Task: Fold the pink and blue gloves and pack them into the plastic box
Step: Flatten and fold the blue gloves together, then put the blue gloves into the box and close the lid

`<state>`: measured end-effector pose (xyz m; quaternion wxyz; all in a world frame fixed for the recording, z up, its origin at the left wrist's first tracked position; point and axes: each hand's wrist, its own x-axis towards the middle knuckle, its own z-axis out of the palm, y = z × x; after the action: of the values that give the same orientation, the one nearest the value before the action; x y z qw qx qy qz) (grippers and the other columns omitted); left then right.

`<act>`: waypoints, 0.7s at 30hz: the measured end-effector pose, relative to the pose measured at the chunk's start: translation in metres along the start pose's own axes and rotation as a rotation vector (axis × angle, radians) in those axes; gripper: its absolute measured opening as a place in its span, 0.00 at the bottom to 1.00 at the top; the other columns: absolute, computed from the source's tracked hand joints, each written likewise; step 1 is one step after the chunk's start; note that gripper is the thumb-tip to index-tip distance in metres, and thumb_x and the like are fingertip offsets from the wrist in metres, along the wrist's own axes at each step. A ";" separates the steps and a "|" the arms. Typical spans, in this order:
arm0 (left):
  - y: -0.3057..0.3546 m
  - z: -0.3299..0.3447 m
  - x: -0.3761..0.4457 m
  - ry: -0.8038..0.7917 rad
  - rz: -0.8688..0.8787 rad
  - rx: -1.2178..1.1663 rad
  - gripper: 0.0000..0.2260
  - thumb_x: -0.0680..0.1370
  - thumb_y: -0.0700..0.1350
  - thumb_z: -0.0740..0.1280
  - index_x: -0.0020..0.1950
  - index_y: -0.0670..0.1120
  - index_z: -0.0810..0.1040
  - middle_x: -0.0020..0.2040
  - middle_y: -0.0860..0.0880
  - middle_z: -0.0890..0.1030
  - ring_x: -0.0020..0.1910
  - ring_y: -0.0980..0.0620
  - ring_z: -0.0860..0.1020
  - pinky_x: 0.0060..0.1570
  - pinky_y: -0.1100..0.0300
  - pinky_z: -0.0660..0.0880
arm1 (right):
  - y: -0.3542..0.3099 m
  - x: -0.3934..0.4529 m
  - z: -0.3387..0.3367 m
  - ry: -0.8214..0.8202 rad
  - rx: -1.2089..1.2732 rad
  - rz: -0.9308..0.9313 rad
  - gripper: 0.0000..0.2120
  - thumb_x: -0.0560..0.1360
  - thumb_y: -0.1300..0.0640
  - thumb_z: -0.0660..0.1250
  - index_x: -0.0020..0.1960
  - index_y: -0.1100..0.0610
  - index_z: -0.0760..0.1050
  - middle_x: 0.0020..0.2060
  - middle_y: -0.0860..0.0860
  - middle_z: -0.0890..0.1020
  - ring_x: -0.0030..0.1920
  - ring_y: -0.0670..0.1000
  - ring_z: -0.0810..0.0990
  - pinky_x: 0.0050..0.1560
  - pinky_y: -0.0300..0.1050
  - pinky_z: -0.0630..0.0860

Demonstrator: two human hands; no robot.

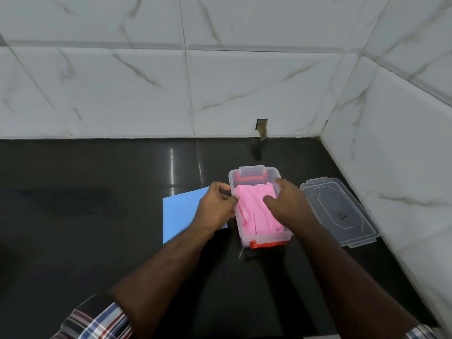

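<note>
On the black counter, near the tiled corner, here is what lies before you.

Box: the clear plastic box (259,237) stands open on the black counter (97,216), with orange clasps at its near and far ends.

Pink gloves: the pink gloves (254,211) lie folded inside the box, filling most of it.

Blue gloves: the blue gloves (178,214) lie flat on the counter just left of the box, partly under your left wrist.

Left hand: your left hand (216,206) sits at the box's left wall, fingers curled, thumb tip at the rim by the pink edge; whether it pinches the glove or only the wall cannot be told.

Right hand: your right hand (287,204) reaches over the right wall, its thumb pressing down on the pink gloves, fingers bent along the far right rim; it grips nothing clearly.

Lid: the clear lid (338,211) lies flat on the counter to the right of the box, close to the marble-tiled wall (244,81).

Sleeves: checked cuffs (97,319) show at the bottom edge.
</note>
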<state>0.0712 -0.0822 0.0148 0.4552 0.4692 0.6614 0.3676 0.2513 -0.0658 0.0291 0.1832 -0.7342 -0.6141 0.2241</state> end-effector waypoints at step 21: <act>-0.080 -0.127 0.009 0.195 -0.211 0.198 0.26 0.74 0.46 0.74 0.69 0.43 0.69 0.61 0.43 0.79 0.58 0.43 0.79 0.55 0.53 0.76 | -0.103 -0.080 0.120 -0.385 -0.169 -0.623 0.29 0.75 0.45 0.67 0.72 0.54 0.67 0.68 0.53 0.73 0.67 0.55 0.72 0.67 0.51 0.69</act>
<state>-0.0735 -0.1045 -0.0203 0.3766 0.4018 0.7810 0.2947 0.0890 -0.1274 -0.0066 0.0625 -0.4690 -0.8477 0.2399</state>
